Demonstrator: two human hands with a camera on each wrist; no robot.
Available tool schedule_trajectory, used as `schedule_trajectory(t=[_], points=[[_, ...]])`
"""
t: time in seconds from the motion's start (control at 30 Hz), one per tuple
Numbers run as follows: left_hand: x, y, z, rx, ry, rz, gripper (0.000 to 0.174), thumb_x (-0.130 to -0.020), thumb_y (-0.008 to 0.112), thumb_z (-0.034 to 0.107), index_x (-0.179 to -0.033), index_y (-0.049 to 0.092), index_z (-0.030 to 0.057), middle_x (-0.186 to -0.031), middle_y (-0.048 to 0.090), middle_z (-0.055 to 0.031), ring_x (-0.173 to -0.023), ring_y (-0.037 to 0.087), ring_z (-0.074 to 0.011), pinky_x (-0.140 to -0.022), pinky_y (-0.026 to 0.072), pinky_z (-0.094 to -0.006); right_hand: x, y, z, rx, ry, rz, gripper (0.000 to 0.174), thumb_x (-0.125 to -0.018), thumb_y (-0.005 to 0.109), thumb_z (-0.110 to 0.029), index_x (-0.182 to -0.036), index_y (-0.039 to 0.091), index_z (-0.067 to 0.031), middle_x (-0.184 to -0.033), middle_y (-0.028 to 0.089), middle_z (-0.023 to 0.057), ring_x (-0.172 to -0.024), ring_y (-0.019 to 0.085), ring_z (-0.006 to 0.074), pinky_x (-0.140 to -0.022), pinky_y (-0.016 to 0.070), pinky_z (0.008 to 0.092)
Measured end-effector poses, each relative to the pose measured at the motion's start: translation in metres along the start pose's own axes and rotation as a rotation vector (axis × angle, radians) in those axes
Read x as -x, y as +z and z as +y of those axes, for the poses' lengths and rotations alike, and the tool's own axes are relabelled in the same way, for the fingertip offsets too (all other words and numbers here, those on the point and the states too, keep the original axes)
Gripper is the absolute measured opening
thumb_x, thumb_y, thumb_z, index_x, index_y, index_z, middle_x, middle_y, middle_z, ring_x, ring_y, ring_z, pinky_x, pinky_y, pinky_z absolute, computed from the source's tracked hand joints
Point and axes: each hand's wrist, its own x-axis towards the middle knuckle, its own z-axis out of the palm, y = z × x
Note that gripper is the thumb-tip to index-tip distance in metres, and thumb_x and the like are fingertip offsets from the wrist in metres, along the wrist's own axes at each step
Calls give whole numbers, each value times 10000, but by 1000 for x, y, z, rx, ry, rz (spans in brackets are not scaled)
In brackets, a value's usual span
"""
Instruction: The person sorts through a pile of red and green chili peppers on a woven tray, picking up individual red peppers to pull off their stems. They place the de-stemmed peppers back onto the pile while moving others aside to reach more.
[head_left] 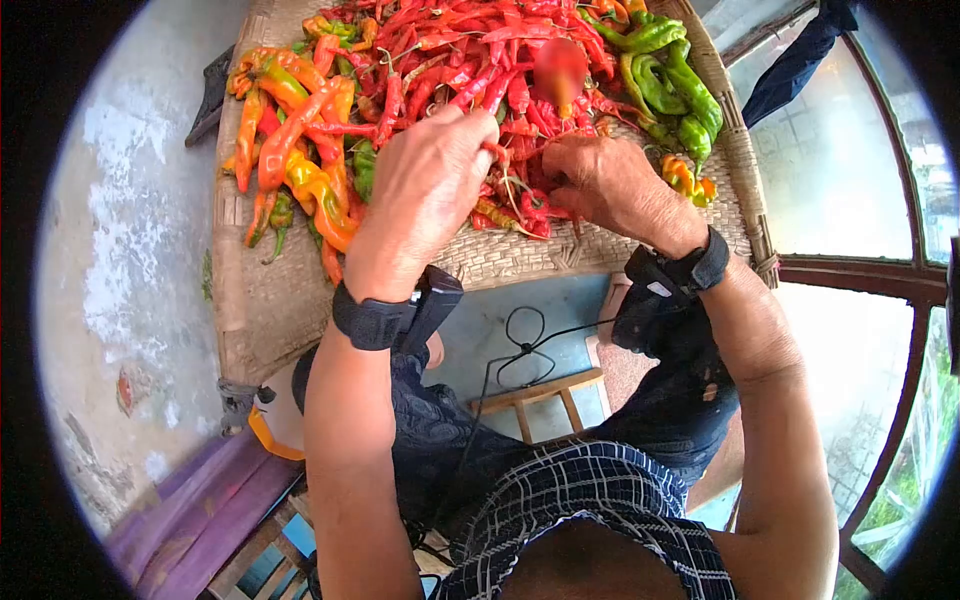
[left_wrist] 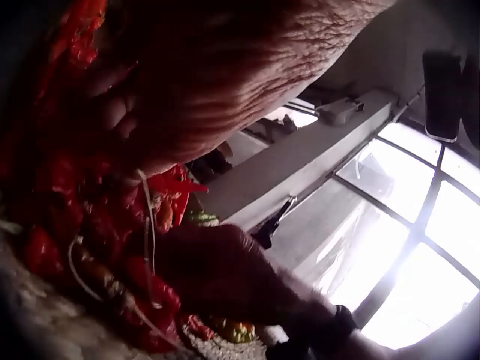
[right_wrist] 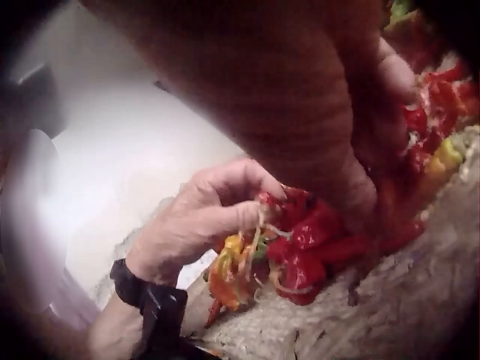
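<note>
Red peppers lie heaped on a woven tray. In the head view the left hand is over the near part of the heap, its fingers curled. From the right wrist view, the left hand pinches a red pepper by its stem end between thumb and finger. The right hand reaches in from the right, fingers bent down among the red peppers; its fingertips are mostly hidden, and whether it grips one is unclear. Thin pale stems stand out between the hands in the left wrist view.
Orange and yellow peppers lie at the tray's left, green peppers at its right. A mottled wall stands left, windows right. Below the tray are a wooden stool, a black cable and the person's legs.
</note>
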Motion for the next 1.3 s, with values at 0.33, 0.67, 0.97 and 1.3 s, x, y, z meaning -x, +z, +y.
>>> schedule_trajectory(t=[0.33,0.67,0.97,1.3], points=[[-11,-12,-5,478,-250,252,155,-879,632,146,-916,634,-5,-706,608,-73,-632,574,-149,-611,469,-301,-6,-13,15,-289,-33,81,121,-738,661,-152,-774,663,-36,-724,633,163,-672,617,347,-619,500,402],[-11,-8,0,556,-312,191,201,-896,619,185,-918,626,-14,-677,614,-77,-607,563,-130,-594,465,-287,-3,-8,7,-58,30,-60,161,-747,701,-179,-823,673,-39,-827,642,137,-774,625,320,-682,499,406],[-10,-8,0,498,-281,201,208,-890,624,190,-908,619,-17,-682,624,-103,-598,576,-148,-580,463,-305,-1,-43,24,-304,105,37,162,-818,676,-160,-910,698,-28,-758,658,122,-686,634,195,-636,499,341],[-10,-4,2,469,-305,180,215,-885,628,198,-889,603,-16,-663,613,-117,-564,566,-179,-568,462,-323,11,-82,24,-717,279,-38,300,-933,607,-316,-888,670,-26,-644,539,-30,-588,506,45,-545,429,207]])
